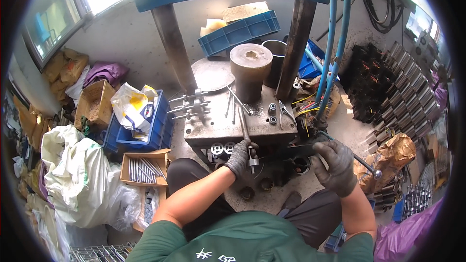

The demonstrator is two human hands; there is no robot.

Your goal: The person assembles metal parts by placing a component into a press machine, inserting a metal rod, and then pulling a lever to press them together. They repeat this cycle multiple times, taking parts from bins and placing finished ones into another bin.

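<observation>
My left hand (239, 158), in a dark grey work glove, is closed at the front edge of a steel press table (213, 138). A slim metal shaft with a short collar (253, 162) sticks out below its fingers. A longer metal rod (243, 125) runs from the same hand up over the table; whether the two are one piece is hidden. My right hand (336, 166), gloved too, is raised on the right, its thumb and fingers apart and nothing visible in it. Nearest to it is a lever with a ball end (376, 172).
On the table stand a thick steel cylinder (251, 68), pliers (286, 111), small rings (272, 108) and several collared shafts (194, 105). Press columns (174, 48) rise behind. A box of metal pins (144, 169) and blue crates (158, 131) lie left; stacked metal tubes (407, 82) stand right.
</observation>
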